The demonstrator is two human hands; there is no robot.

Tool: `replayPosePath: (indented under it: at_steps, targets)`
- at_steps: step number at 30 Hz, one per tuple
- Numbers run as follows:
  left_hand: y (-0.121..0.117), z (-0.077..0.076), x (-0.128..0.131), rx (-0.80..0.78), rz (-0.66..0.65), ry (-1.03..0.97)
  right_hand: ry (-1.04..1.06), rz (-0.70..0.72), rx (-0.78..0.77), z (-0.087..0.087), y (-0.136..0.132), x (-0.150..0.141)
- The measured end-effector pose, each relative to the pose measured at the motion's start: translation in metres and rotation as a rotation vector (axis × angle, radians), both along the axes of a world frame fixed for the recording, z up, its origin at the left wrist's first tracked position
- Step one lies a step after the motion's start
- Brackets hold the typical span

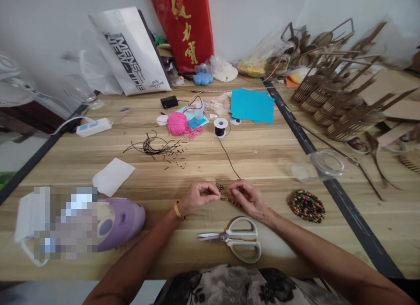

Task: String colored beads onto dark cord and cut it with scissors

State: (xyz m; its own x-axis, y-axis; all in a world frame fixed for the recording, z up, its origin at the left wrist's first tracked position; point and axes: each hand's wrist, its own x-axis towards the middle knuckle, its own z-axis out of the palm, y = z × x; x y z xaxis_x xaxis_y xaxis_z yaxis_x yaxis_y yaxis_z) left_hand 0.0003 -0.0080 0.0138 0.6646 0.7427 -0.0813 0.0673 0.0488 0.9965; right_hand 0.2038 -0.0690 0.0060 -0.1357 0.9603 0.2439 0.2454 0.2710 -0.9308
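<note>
A short beaded string with small coloured beads stretches between my two hands. My left hand, with a yellow band at the wrist, pinches its left end between thumb and index finger. The string's other end passes beneath my right hand, whose fingers are closed on it. From there a dark cord runs up to a white spool wound with black. A small cluster of loose beads lies just behind my fingertips. Nearer my body, scissors with cream handles rest on the table, blades pointing left.
Right of my hands lies a coiled multicoloured bead strand. Cut black cords, a pink yarn ball and blue sheets lie farther back. A purple device is at left; woven baskets crowd the right.
</note>
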Motion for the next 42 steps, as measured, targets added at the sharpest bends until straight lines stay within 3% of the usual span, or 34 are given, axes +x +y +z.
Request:
replayPosePath:
  at_steps: [5,9,16,22,29,36,42]
  targets:
    - [0.001,-0.002,0.0,0.01,0.0,-0.023,-0.038,0.017,0.038,0.001,0.001,0.002]
    - [0.002,-0.001,-0.001,0.009,0.007,-0.07,0.086,-0.108,-0.001,0.002,0.009,0.015]
    - [0.001,0.003,-0.001,-0.201,-0.05,-0.134,0.313,-0.374,-0.067,0.005,0.028,0.041]
    - [-0.001,0.007,-0.001,-0.289,-0.125,-0.18,0.315,-0.387,-0.059,0.005,0.031,0.046]
    - [-0.002,0.01,-0.001,-0.266,-0.065,-0.141,0.229,-0.278,-0.101,0.001,0.029,0.042]
    - [-0.002,0.008,0.001,-0.217,-0.004,-0.099,-0.094,-0.049,-0.059,0.005,0.015,0.02]
    - [-0.003,0.007,0.001,-0.178,-0.003,-0.128,-0.006,0.181,-0.172,0.003,0.007,-0.001]
